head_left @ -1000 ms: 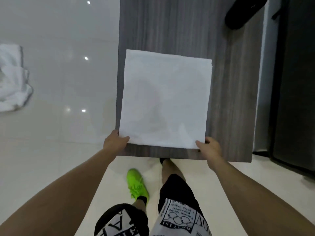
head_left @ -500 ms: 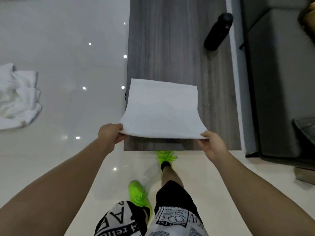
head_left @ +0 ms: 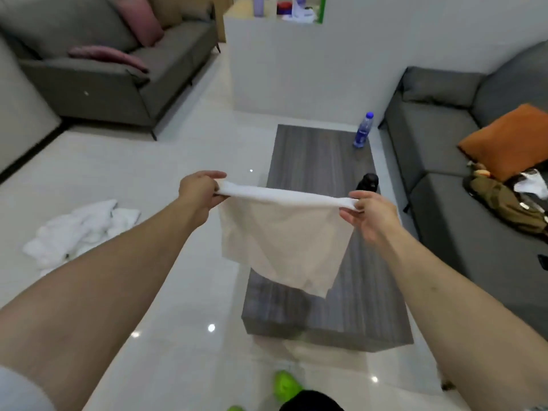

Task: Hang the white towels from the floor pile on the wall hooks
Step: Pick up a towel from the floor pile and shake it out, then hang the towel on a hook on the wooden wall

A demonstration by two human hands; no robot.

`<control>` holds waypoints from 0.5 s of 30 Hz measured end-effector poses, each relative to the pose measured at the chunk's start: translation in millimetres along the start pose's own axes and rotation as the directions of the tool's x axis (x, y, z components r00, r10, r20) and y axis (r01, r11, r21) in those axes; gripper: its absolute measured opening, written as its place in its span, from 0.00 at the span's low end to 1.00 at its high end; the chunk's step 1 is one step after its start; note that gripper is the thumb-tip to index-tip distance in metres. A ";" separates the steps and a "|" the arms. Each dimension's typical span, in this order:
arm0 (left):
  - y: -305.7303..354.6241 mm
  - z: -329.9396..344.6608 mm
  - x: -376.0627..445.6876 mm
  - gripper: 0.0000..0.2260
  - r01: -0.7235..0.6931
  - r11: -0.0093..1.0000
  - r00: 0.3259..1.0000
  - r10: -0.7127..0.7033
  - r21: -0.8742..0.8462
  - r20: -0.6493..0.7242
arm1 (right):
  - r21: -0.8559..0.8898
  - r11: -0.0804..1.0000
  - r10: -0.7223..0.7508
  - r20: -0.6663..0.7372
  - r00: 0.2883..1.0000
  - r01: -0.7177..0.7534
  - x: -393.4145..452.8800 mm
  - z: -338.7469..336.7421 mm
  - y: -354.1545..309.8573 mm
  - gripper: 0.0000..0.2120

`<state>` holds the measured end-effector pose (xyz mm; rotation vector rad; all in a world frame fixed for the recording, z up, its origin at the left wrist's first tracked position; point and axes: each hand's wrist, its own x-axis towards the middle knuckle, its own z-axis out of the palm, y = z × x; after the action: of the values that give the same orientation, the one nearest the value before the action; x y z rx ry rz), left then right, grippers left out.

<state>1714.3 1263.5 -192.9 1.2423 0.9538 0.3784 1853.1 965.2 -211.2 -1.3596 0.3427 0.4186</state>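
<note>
Above table (head_left: pixel 364 307) | white towel (head_left: pixel 281 241) — folded, hanging | left hand (head_left: pixel 200 188), right hand (head_left: pixel 372 213) — grips pinching corners

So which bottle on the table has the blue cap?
The clear bottle at the table's far corner; the nearer bottle is all black.

Towel (head_left: pixel 281 244) hides most of the black bottle (head_left: pixel 368 183).

You hold a white towel (head_left: pixel 281 241) above a grey wood-grain table (head_left: pixel 364 292). Nearby: white towel pile (head_left: pixel 80 229), orange cushion (head_left: pixel 510 140), pink cushions (head_left: pixel 139 22), lime-green shoe (head_left: pixel 286 387).
</note>
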 end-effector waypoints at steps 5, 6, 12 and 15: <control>66.7 -40.6 -25.6 0.19 -0.230 0.947 0.957 0.262 0.224 -0.126 | -0.145 0.959 -0.189 0.305 0.933 0.242 -10.2 65.2 -66.2 0.21; 74.6 -51.4 -31.5 0.19 -0.255 0.917 0.933 0.316 0.306 -0.170 | -0.240 0.912 -0.233 0.364 0.902 0.333 -14.5 77.5 -74.3 0.21; 103.1 -127.8 -77.7 0.03 -0.282 0.820 0.717 0.525 0.498 -0.459 | -0.462 0.551 -0.411 0.574 0.708 0.695 -46.1 169.2 -90.1 0.11; 105.5 -182.8 -111.5 0.05 -0.215 0.836 0.633 0.513 0.505 -0.579 | -0.365 0.444 -0.447 0.702 0.555 0.818 -76.5 221.1 -78.9 0.07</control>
<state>1532.6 1332.9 -54.6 1.7279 1.4692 1.1021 1822.7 1163.5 -67.2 -1.8766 -0.9196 0.1979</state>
